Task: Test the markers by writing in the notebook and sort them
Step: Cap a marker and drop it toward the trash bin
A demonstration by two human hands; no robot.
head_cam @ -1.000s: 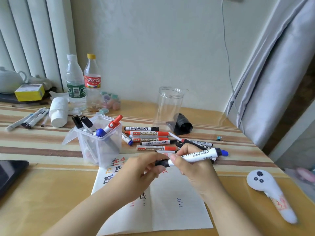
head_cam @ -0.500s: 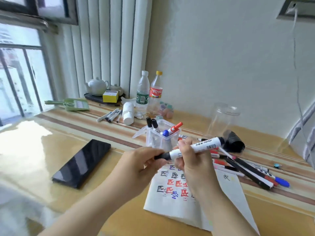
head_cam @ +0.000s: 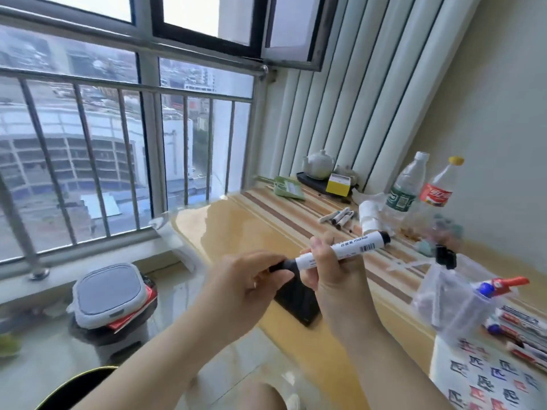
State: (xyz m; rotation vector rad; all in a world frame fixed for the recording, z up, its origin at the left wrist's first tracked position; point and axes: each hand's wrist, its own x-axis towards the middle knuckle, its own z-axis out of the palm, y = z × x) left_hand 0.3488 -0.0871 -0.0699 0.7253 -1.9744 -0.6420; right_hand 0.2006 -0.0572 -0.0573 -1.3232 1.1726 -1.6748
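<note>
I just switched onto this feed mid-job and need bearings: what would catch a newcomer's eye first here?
Centre frame, a white marker with black ends is held up in the air: the left hand pinches its black cap end, the right hand grips the barrel. Behind on the left, a barred window looks out over city buildings. At the right edge, a clear tub holds markers, above the notebook page of red, blue and black test marks.

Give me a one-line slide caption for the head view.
Both hands hold a white marker over the table's edge: left hand pinches its black cap, right hand grips the barrel, beside the written-on notebook.
</note>
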